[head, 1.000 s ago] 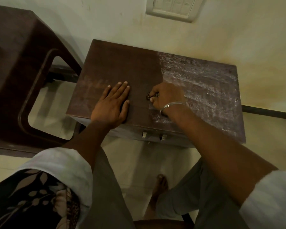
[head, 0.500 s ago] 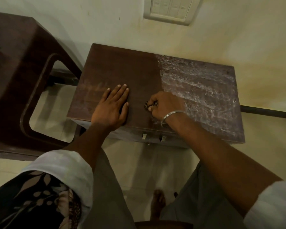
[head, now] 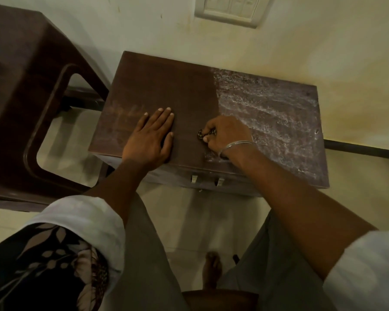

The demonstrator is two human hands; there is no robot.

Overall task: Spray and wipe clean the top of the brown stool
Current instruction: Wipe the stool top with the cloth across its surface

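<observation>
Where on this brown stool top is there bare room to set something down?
Far strip of the stool top, between left hand and wall: bare. Right half: free but streaked white. Near middle is crowded: the right hand grips a wad there.

Home room: plastic chair (head: 20, 86), wall switchboard (head: 228, 10).

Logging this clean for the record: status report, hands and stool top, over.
Left hand flat on stool top. Right hand grips patterned cloth mid-front. Left half dark, right half filmed white. Nothing lies on filmed half.
</observation>
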